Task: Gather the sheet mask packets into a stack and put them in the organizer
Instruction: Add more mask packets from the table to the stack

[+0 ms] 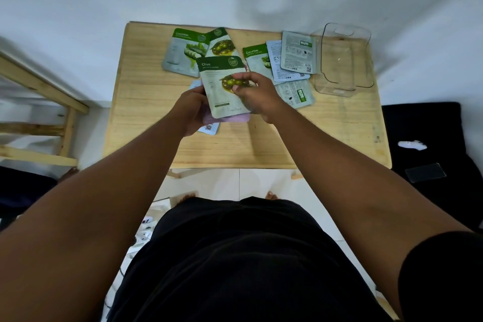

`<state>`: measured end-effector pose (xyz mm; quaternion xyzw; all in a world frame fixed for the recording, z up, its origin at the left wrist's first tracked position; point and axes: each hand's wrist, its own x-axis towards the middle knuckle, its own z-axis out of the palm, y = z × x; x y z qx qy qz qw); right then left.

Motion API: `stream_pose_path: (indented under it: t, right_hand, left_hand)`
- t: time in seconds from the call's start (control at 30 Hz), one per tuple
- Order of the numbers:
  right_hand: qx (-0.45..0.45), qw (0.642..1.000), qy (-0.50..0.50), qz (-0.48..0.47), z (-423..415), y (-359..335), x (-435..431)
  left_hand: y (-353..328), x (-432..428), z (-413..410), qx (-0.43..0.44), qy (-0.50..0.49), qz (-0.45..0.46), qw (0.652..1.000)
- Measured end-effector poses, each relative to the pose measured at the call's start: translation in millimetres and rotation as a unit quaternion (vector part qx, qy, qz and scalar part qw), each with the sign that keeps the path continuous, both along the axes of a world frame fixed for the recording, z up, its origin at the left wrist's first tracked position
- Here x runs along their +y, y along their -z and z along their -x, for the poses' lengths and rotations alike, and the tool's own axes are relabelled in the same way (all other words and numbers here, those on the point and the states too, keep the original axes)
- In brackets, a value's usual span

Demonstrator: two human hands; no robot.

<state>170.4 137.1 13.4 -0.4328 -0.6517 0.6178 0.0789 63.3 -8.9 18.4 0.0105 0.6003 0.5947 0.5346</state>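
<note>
While held over the tabletop (326,125), Olive packet (222,86): gripped two-handed
Left hand (192,110): closed on left edge
Right hand (257,97): pinched on right edge

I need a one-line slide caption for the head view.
Left hand and right hand hold an Olive packet above the table; more packets lie beside the organizer.

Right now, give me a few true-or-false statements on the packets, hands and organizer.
1. The left hand and right hand hold a stack topped by the Olive packet. True.
2. The clear organizer contains packets. False: it looks empty.
3. A Cucumber packet lies face up at the wooden table's far left. True.
4. Every loose packet is face up. False: face-down packets lie beside the organizer.
</note>
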Motion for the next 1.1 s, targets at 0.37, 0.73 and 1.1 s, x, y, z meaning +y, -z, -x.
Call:
stream_pose_path:
  t: [0.37,0.73,1.1]
  right_hand:
    - [0.003,0.999,-0.028,0.03,1.7,17.6,11.7]
    - [0.007,0.992,-0.128,0.007,14.8,-0.3,15.5]
    - [-0.1,0.986,-0.001,-0.135,58.6,26.0,8.2]
  left_hand:
    - [-0.9,7.9,7.8,-0.055,-0.132,-0.041,0.989]
    - [7.6,-3.7,8.5,0.049,-0.135,0.004,0.99]
    - [12.0,-25.3,76.0,0.067,-0.092,0.043,0.993]
